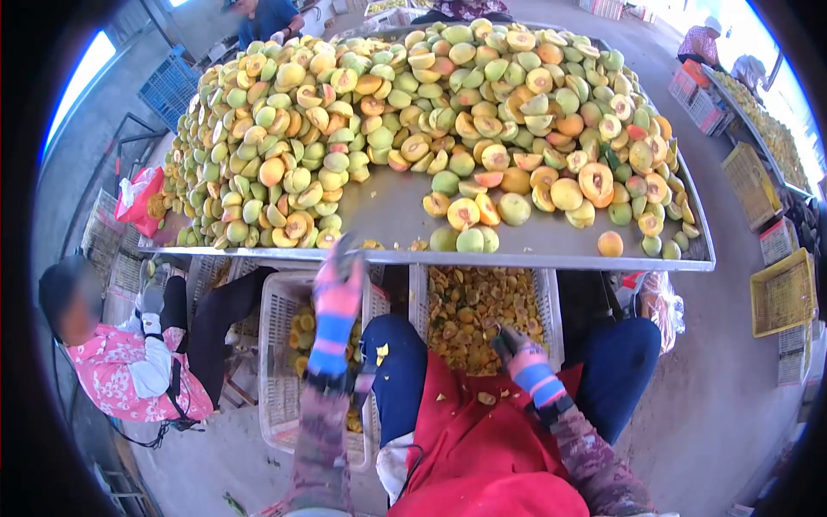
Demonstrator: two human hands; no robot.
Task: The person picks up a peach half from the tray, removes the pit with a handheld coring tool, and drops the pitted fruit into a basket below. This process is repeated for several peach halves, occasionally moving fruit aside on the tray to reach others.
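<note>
My left hand (338,280), in a pink and blue striped glove with grey fingertips, is raised at the table's front edge, its fingers blurred. Whether it holds anything is unclear. My right hand (517,351), gloved alike, is closed around something dark and small, low over a white crate of cut fruit pieces (482,310). A large heap of halved yellow-green fruit (388,112) covers much of the metal table (379,207). Another white crate (274,370) with fruit pieces stands below my left hand.
A co-worker in a pink patterned top (129,370) sits at the left. A red bag (142,202) lies beside the table's left end. Yellow crates (782,293) stand at the right, near another fruit table (762,129). More people are at the back.
</note>
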